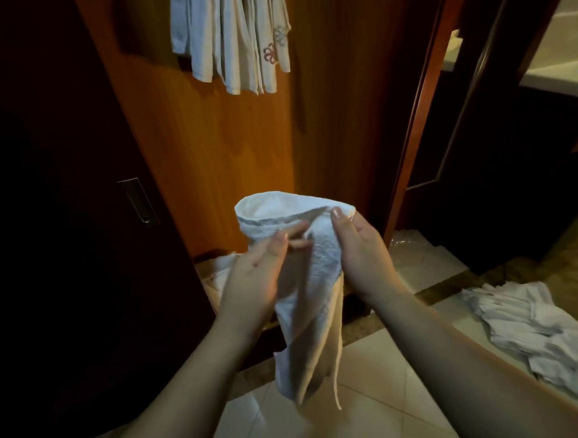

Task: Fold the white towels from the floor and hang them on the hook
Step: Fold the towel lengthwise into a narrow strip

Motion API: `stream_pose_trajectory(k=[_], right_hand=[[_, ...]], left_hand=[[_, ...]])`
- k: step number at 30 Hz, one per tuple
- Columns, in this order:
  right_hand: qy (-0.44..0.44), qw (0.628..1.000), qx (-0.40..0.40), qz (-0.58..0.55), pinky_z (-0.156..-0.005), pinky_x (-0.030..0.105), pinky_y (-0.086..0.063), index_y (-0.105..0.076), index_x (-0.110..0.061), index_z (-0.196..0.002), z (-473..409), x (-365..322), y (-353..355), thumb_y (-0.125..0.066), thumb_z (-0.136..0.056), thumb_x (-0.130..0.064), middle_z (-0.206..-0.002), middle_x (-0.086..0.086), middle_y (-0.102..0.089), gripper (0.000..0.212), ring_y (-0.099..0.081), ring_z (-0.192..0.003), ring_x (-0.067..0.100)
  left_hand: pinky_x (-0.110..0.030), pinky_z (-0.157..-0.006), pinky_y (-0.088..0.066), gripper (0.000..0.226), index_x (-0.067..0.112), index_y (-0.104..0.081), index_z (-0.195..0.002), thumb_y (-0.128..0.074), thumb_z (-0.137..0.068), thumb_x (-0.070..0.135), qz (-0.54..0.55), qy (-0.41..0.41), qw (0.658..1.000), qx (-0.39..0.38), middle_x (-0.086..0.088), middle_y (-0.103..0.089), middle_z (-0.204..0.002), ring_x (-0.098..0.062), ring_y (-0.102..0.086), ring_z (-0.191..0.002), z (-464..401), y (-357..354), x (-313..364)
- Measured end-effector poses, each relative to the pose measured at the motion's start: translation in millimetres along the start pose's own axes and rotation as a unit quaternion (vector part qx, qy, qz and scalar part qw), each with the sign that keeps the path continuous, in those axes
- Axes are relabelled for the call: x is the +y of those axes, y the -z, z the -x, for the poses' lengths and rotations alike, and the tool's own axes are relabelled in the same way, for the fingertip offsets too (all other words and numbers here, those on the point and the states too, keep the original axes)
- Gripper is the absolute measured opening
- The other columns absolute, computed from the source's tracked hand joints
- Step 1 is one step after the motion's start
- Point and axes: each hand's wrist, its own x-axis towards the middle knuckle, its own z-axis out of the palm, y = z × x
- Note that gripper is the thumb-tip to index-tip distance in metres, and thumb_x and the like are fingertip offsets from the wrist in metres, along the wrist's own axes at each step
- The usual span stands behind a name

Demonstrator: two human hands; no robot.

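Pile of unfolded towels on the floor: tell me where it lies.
In the head view, the pile of unfolded towels lies on the tiled floor at lower right, beyond the right forearm, near the dark doorway.

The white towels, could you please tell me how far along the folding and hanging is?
Partly done. Several hung towels already drape high on the wooden panel; the hook itself is out of view. In hand: the right hand pinches a white towel near its top while the left hand lies against it. Left: a pile of towels on the tiled floor.
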Motion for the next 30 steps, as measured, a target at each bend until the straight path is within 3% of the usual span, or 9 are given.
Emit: stream_pose_trajectory(k=[3,6,12,17,19,21,25,27,30], right_hand=[[0.017,0.999,-0.007,0.051,-0.060,0.007,-0.045,-0.068,-0.051,-0.088,-13.0,-5.3,17.9,-0.043,-0.094,-0.056,-0.084,-0.018,-0.074,0.027,-0.069,-0.076,-0.003],[0.031,0.996,0.000,0.080,-0.059,0.006,-0.044,-0.067,-0.050,-0.087,-21.8,-11.3,28.5,-0.042,-0.093,-0.059,-0.082,-0.021,-0.072,0.027,-0.067,-0.075,-0.005],[0.036,0.994,-0.012,0.107,-0.077,0.038,-0.053,-0.065,-0.035,-0.095,-34.3,-9.5,49.6,-0.041,-0.084,-0.072,-0.091,-0.003,-0.073,0.046,-0.069,-0.081,0.012],[0.044,0.991,-0.039,0.119,-0.077,0.037,-0.052,-0.068,-0.041,-0.096,-36.7,-10.3,62.7,-0.041,-0.087,-0.076,-0.091,-0.011,-0.074,0.045,-0.071,-0.081,0.006],[0.047,0.993,-0.041,0.102,-0.082,0.042,-0.054,-0.070,-0.040,-0.098,-38.4,-12.3,70.3,-0.043,-0.086,-0.081,-0.095,-0.007,-0.075,0.050,-0.072,-0.086,0.010],[0.053,0.994,-0.037,0.086,-0.083,0.043,-0.054,-0.071,-0.039,-0.101,-40.1,-16.9,76.6,-0.045,-0.083,-0.084,-0.098,-0.004,-0.076,0.055,-0.073,-0.090,0.014],[0.062,0.994,-0.047,0.082,-0.080,0.037,-0.051,-0.070,-0.046,-0.103,-39.5,-24.9,80.9,-0.045,-0.083,-0.085,-0.099,-0.007,-0.075,0.050,-0.073,-0.090,0.011],[0.068,0.991,-0.053,0.100,-0.081,0.033,-0.048,-0.068,-0.051,-0.103,-37.2,-26.3,78.9,-0.041,-0.086,-0.082,-0.100,-0.015,-0.074,0.044,-0.071,-0.092,0.004],[0.073,0.990,-0.054,0.110,-0.086,0.036,-0.048,-0.066,-0.055,-0.105,-35.8,-25.7,74.4,-0.038,-0.088,-0.081,-0.105,-0.019,-0.072,0.042,-0.068,-0.096,0.001]], left_hand=[[-0.021,-0.101,-0.042,0.019,0.024,-0.068,-0.112,-0.064,-0.093,0.022,-0.173,-0.111,0.975,0.090,0.018,-0.063,-0.118,-0.005,-0.057,-0.117,-19.3,26.0,-7.9],[-0.022,-0.103,-0.026,0.041,0.040,-0.055,-0.122,-0.065,-0.084,0.047,-0.350,-0.147,0.925,-0.004,0.039,-0.045,-0.122,-0.001,-0.037,-0.123,-39.2,52.2,-8.0],[-0.026,-0.090,-0.011,0.036,0.037,-0.064,-0.120,-0.070,-0.087,0.049,-0.561,-0.169,0.797,-0.145,0.031,-0.052,-0.105,-0.013,-0.033,-0.115,-59.4,80.1,-0.4],[-0.043,-0.093,-0.023,0.012,0.023,-0.072,-0.096,-0.073,-0.087,0.030,-0.653,-0.265,0.693,-0.154,0.008,-0.066,-0.099,-0.028,-0.050,-0.106,-67.1,77.2,16.5],[-0.044,-0.087,-0.027,0.008,0.020,-0.072,-0.092,-0.076,-0.085,0.021,-0.625,-0.297,0.707,-0.145,0.011,-0.060,-0.088,-0.026,-0.050,-0.095,-69.5,77.1,29.4],[-0.046,-0.080,-0.040,0.012,0.015,-0.070,-0.097,-0.076,-0.086,0.013,-0.563,-0.302,0.760,-0.121,0.013,-0.053,-0.087,-0.022,-0.049,-0.087,-69.8,75.6,42.9],[-0.026,-0.070,-0.047,0.054,0.018,-0.050,-0.138,-0.072,-0.090,0.027,-0.494,-0.198,0.846,-0.023,0.013,-0.050,-0.098,-0.014,-0.055,-0.092,-67.0,60.2,61.4],[-0.028,-0.079,-0.046,0.063,0.023,-0.043,-0.147,-0.070,-0.091,0.034,-0.560,-0.140,0.816,-0.034,0.010,-0.051,-0.106,-0.014,-0.053,-0.104,-70.8,57.6,67.8],[-0.037,-0.086,-0.040,0.020,0.029,-0.062,-0.112,-0.059,-0.097,0.041,-0.643,-0.139,0.751,-0.060,0.008,-0.047,-0.096,-0.024,-0.047,-0.109,-75.7,58.0,75.6]])
